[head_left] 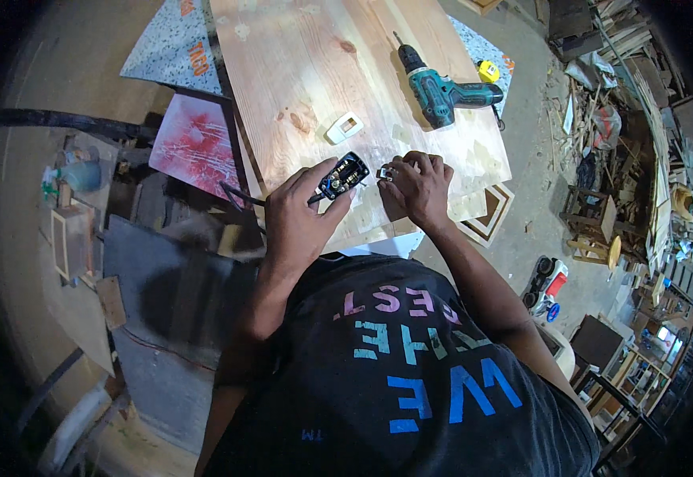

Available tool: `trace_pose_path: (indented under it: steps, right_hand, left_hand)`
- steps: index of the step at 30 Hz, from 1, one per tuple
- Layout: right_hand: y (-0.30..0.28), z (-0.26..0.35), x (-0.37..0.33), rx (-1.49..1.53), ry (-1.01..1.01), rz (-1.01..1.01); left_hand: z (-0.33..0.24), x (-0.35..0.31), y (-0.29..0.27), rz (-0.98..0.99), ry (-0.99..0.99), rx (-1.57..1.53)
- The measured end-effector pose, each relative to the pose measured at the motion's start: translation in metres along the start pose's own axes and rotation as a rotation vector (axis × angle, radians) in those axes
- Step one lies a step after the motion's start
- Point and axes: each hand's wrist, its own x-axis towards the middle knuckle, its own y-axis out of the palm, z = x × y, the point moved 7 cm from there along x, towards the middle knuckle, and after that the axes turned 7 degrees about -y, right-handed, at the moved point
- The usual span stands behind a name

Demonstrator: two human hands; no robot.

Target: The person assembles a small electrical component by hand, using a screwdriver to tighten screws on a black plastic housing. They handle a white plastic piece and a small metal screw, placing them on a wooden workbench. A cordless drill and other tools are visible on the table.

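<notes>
My left hand [302, 207] grips an opened black electrical socket housing [343, 176], its metal contacts and inner parts exposed. A black cable [244, 199] runs from it to the left, behind the hand. Close by on the right, my right hand [419, 184] is closed, thumb and fingers pinching a small white-and-dark piece [384, 173] too small to name. Just beyond the housing, a white cover [345, 128] with a rectangular opening lies on the wooden board [291, 71].
A teal-and-black cordless drill [442, 95] rests on the board's far right, near a yellow tape measure [488, 71]. Left of the board is a red-stained panel [195, 143]. A toy vehicle [549, 286] and scrap wood [628, 119] lie on the floor at right.
</notes>
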Motion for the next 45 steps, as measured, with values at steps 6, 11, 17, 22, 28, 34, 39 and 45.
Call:
trace_pose_path:
  steps: [6,11,17,22,28,34,39,45]
  right_hand:
    - [-0.028,0.002,0.008,0.490,0.159,0.008]
    - [-0.083,0.025,0.015,0.758,0.229,-0.034]
    - [-0.128,0.046,0.020,0.770,0.033,-0.155]
    - [-0.144,0.051,0.021,0.765,-0.007,-0.177]
    - [-0.153,0.052,0.023,0.764,-0.067,-0.174]
    - [-0.154,0.053,0.023,0.745,-0.098,-0.159]
    - [-0.156,0.054,0.023,0.739,-0.120,-0.179]
    - [-0.159,0.055,0.025,0.742,-0.121,-0.174]
  left_hand:
    - [-0.023,0.001,0.002,0.071,0.052,0.069]
    - [-0.060,-0.013,0.001,0.215,0.331,0.026]
    - [-0.095,-0.025,0.003,0.330,0.525,-0.076]
    - [-0.104,-0.026,0.006,0.397,0.557,-0.073]
    - [-0.106,-0.027,0.010,0.454,0.575,-0.032]
    - [-0.108,-0.026,0.011,0.457,0.564,-0.004]
    - [-0.108,-0.026,0.014,0.468,0.565,-0.032]
    - [-0.105,-0.024,0.013,0.468,0.542,-0.074]
